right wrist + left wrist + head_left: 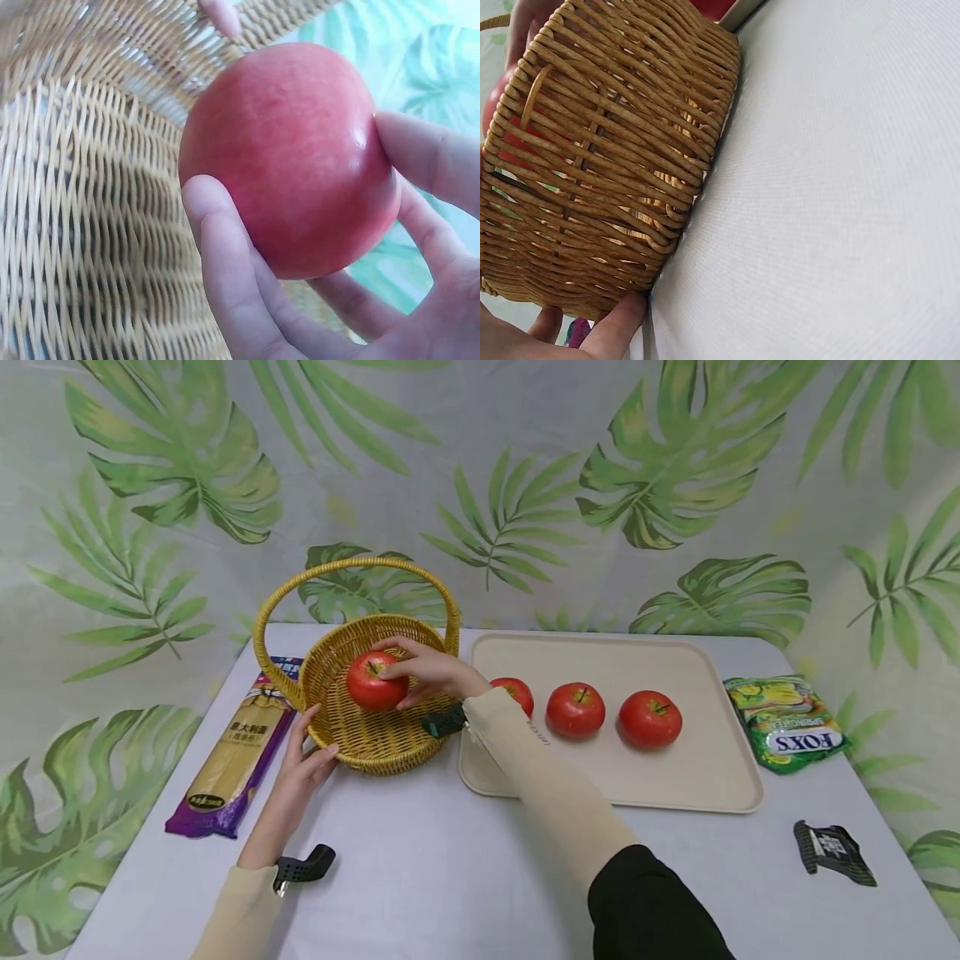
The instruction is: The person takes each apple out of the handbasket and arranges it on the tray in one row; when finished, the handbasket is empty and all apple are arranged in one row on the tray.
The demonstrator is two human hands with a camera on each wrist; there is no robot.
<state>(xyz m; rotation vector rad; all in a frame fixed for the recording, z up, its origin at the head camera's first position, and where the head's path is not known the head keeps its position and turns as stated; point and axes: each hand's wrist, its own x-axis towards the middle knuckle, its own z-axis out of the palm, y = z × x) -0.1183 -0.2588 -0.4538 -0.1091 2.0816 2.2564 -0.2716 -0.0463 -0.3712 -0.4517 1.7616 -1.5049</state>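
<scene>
My right hand (437,670) holds a red apple (369,683) over the inside of a yellow wicker basket (352,766). In the right wrist view the fingers and thumb are spread round the apple (292,157), with the woven wall behind it. My left hand (298,772) holds the basket's near left side, and one of its fingertips (221,16) shows over the rim. From the left wrist view, its other fingers lie low against the outer weave of the basket (607,150). The basket's tall handle (352,562) arches above.
Right of the basket lies a beige tray (697,785) with three more red apples (575,710), one partly behind my right sleeve. A pasta packet (236,752) lies at the left. On the right are a green FOX'S bag (787,722) and a small black packet (834,852).
</scene>
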